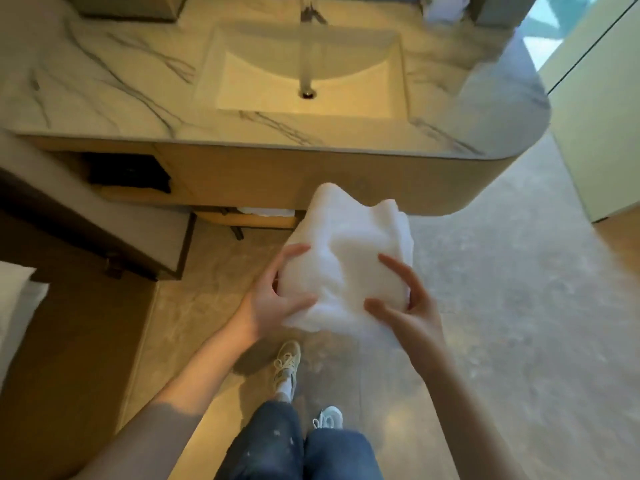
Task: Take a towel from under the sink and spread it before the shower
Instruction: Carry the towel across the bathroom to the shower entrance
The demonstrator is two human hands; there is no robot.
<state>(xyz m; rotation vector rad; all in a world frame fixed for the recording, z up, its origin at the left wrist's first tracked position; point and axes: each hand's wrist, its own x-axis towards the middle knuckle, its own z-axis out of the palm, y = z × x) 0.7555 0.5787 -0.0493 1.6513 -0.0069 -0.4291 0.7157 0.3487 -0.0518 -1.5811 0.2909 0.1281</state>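
A white folded towel (346, 258) is held in the air in front of the sink cabinet, above the floor. My left hand (277, 299) grips its left side, thumb on top. On its right lower corner my right hand (405, 303) holds it with spread fingers. The sink (394, 77) sits in a marble counter (104, 84) straight ahead. Below the counter a low wooden shelf (256, 221) carries another white towel (266, 212).
A dark object (131, 176) lies in an open cabinet niche at left. A tall faucet (306, 46) rises over the basin. A glass panel and pale wall (595, 109) stand at right. Stone floor (502, 306) spreads to the right; my feet are below.
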